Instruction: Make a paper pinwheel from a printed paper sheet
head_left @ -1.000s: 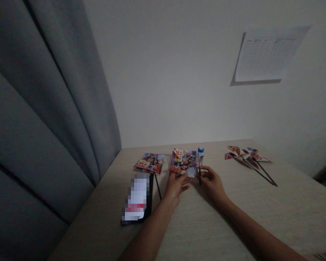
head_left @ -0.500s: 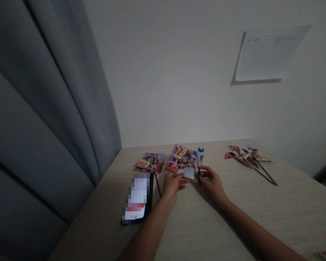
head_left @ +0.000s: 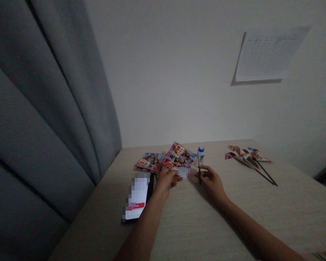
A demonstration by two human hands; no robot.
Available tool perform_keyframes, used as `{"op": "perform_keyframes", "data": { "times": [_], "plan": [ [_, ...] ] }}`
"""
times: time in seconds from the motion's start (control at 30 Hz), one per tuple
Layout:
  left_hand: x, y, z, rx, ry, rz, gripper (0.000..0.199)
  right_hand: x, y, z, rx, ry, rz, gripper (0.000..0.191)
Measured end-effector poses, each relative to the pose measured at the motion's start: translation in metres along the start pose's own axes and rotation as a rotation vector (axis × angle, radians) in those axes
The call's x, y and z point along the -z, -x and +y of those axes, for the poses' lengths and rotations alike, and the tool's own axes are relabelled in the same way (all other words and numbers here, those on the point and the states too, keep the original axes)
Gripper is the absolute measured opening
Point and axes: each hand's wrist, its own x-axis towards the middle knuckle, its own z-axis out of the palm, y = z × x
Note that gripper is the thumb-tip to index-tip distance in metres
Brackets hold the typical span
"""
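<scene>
My left hand [head_left: 165, 180] grips the near edge of a colourful printed paper square [head_left: 179, 158] and holds it raised and tilted above the table. My right hand [head_left: 210, 179] rests on the table to the right of it, closed around small dark scissors [head_left: 199, 173] that point away from me. A small white glue bottle with a blue cap [head_left: 200, 155] stands just beyond the scissors.
A stack of similar printed papers [head_left: 149, 162] lies left of the held sheet. A phone with a lit screen [head_left: 137, 197] lies near the left table edge, by a thin dark stick. Finished paper pinwheels on sticks [head_left: 247, 156] lie far right. A grey curtain [head_left: 43, 108] hangs left.
My left hand has lifted the paper square off the table and carried it left, tilting it. My right hand with the scissors has stayed nearly still.
</scene>
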Motion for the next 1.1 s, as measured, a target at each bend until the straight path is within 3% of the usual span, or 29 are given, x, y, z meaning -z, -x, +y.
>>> {"op": "perform_keyframes", "data": {
  "times": [0.33,0.67,1.1],
  "plan": [
    [-0.002,0.000,-0.002,-0.070,-0.048,0.012,0.016,-0.004,-0.001,-0.004,-0.050,0.007,-0.013,0.056],
    [0.001,-0.002,-0.003,-0.022,-0.038,-0.024,0.022,-0.010,-0.023,-0.003,0.013,0.026,-0.073,0.050],
    [0.004,-0.004,-0.005,-0.011,-0.107,-0.048,0.027,-0.035,-0.028,0.016,-0.029,-0.140,0.028,0.049]
  ]
}}
